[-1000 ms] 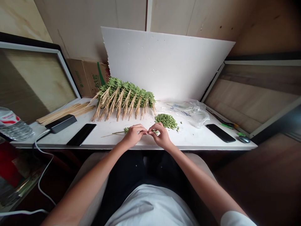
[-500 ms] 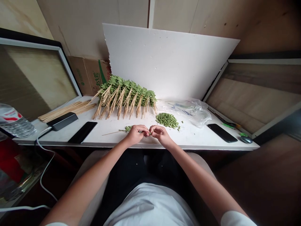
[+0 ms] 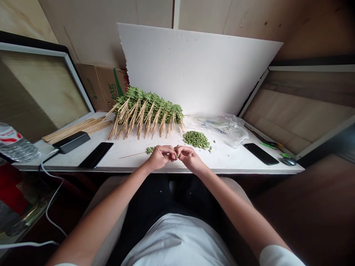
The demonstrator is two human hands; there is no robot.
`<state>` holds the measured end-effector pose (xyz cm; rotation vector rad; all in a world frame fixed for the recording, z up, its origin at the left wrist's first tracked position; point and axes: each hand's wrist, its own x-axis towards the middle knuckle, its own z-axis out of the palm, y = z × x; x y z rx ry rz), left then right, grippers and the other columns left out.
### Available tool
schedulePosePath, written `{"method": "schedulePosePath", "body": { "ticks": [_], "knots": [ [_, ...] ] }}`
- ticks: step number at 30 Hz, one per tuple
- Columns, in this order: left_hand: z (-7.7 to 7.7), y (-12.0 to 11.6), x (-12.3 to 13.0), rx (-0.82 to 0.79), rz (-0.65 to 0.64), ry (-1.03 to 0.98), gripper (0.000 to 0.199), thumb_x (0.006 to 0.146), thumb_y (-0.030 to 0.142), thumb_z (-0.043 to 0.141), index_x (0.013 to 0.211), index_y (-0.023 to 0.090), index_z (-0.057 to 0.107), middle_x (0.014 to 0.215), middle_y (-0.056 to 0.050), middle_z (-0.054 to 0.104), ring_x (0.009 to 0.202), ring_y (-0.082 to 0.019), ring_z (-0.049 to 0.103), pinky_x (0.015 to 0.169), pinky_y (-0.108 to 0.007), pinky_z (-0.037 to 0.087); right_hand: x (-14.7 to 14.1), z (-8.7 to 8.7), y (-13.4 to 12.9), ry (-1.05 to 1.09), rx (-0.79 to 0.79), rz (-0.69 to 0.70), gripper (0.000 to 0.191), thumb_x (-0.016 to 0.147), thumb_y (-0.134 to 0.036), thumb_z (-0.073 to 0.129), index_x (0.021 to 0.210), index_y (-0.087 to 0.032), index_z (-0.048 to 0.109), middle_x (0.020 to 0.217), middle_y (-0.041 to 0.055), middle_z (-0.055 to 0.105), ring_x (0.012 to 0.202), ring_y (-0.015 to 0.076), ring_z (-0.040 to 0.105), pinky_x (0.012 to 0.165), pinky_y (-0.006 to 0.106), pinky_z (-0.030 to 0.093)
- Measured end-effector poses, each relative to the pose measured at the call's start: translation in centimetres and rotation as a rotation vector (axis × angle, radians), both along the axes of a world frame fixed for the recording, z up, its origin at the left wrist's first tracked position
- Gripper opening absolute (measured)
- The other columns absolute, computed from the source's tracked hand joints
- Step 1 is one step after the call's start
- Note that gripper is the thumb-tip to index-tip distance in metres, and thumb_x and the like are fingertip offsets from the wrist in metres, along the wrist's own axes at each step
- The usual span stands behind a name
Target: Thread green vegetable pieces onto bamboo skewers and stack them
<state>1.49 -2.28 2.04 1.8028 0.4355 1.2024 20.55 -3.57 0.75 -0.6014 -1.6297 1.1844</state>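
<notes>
My left hand (image 3: 161,157) and my right hand (image 3: 189,158) meet fingertip to fingertip above the table's front edge, both closed in a pinch. A small green bean piece (image 3: 177,156) shows at my right fingertips. What my left fingers hold is mostly covered; it looks like a thin bamboo skewer. Just behind my left hand, a skewer with green pieces (image 3: 150,149) lies on the table, its bare stick pointing left. A heap of cut green bean pieces (image 3: 196,139) lies beyond my right hand. Farther back is a large stack of filled skewers (image 3: 149,107), sticks toward me.
Bare bamboo skewers (image 3: 80,129), a black box with a cable (image 3: 72,142) and a phone (image 3: 96,155) lie left, beside a water bottle (image 3: 16,144). At right are a plastic bag (image 3: 231,131), another phone (image 3: 261,153) and a mouse (image 3: 288,161). A white board (image 3: 202,70) stands behind.
My hands stay together with little movement, fingers shifting slightly around the bean piece. The camera view has shifted a little; the things on the table lie as before.
</notes>
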Motion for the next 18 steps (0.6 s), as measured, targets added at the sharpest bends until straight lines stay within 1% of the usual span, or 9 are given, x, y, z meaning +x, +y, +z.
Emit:
{"method": "schedulePosePath", "body": {
  "ticks": [2, 4, 6, 8, 10, 12, 15, 18],
  "knots": [
    [0.5, -0.2, -0.2, 0.004, -0.006, 0.009, 0.014, 0.087, 0.014, 0.074, 0.073, 0.016, 0.076, 0.074, -0.004, 0.071, 0.069, -0.014, 0.066, 0.068, -0.027, 0.057, -0.2, 0.9, -0.5, -0.003, 0.044, -0.002, 0.046, 0.087, -0.069, 0.076, 0.08, -0.025, 0.062, 0.081, 0.0023, 0.062, 0.083, 0.0236, 0.067, 0.08, 0.041, 0.057],
    [1.2, -0.3, -0.5, 0.046, 0.022, 0.02, 0.015, 0.09, 0.017, 0.075, 0.075, 0.015, 0.077, 0.074, -0.004, 0.071, 0.067, -0.014, 0.066, 0.067, -0.027, 0.057, -0.1, 2.1, -1.0, -0.006, 0.096, -0.044, 0.042, 0.088, -0.065, 0.077, 0.081, -0.025, 0.068, 0.084, 0.0044, 0.065, 0.086, 0.0243, 0.067, 0.081, 0.042, 0.056],
    [1.9, -0.4, -0.9, 0.109, 0.102, 0.025, 0.014, 0.093, 0.022, 0.076, 0.081, 0.015, 0.08, 0.079, -0.006, 0.073, 0.067, -0.013, 0.065, 0.065, -0.027, 0.056, 0.4, 3.1, -1.1, -0.037, 0.173, -0.176, 0.038, 0.088, -0.063, 0.079, 0.085, -0.025, 0.075, 0.089, 0.007, 0.07, 0.09, 0.0255, 0.067, 0.084, 0.043, 0.055],
    [2.5, -0.4, -1.3, 0.177, 0.225, 0.034, 0.013, 0.095, 0.026, 0.077, 0.089, 0.017, 0.083, 0.086, -0.008, 0.075, 0.07, -0.014, 0.066, 0.066, -0.027, 0.057, 1.4, 3.5, -0.5, -0.124, 0.275, -0.374, 0.036, 0.089, -0.062, 0.079, 0.09, -0.026, 0.081, 0.091, 0.0084, 0.073, 0.095, 0.0274, 0.066, 0.089, 0.045, 0.053],
    [3.0, -0.4, -1.8, 0.256, 0.348, 0.063, 0.014, 0.098, 0.028, 0.075, 0.097, 0.018, 0.085, 0.092, -0.009, 0.075, 0.077, -0.016, 0.068, 0.072, -0.028, 0.058, 2.6, 3.0, 0.6, -0.284, 0.361, -0.56, 0.034, 0.091, -0.06, 0.078, 0.093, -0.027, 0.085, 0.09, 0.0085, 0.074, 0.098, 0.0291, 0.063, 0.094, 0.048, 0.049],
    [3.1, -0.2, -2.2, 0.341, 0.439, 0.097, 0.018, 0.102, 0.026, 0.069, 0.104, 0.019, 0.085, 0.094, -0.009, 0.074, 0.083, -0.017, 0.069, 0.076, -0.029, 0.059, 3.7, 1.7, 1.9, -0.453, 0.382, -0.664, 0.037, 0.092, -0.061, 0.076, 0.089, -0.025, 0.086, 0.083, 0.0088, 0.072, 0.095, 0.03, 0.06, 0.093, 0.048, 0.047],
    [2.9, 0.5, -2.7, 0.46, 0.505, 0.147, 0.026, 0.107, 0.021, 0.058, 0.112, 0.019, 0.083, 0.096, -0.008, 0.07, 0.086, -0.016, 0.068, 0.077, -0.029, 0.059, 4.6, -0.7, 3.4, -0.644, 0.359, -0.697, 0.036, 0.095, -0.057, 0.074, 0.088, -0.024, 0.086, 0.085, 0.01, 0.073, 0.094, 0.0307, 0.06, 0.091, 0.047, 0.047],
    [2.1, 1.3, -3.1, 0.539, 0.533, 0.209, 0.028, 0.107, 0.018, 0.055, 0.116, 0.019, 0.082, 0.097, -0.008, 0.068, 0.088, -0.017, 0.067, 0.078, -0.029, 0.058, 4.5, -2.3, 3.9, -0.746, 0.38, -0.714, 0.027, 0.094, -0.049, 0.078, 0.09, -0.025, 0.088, 0.086, 0.0104, 0.074, 0.097, 0.0315, 0.06, 0.091, 0.046, 0.046]
  ]
}}
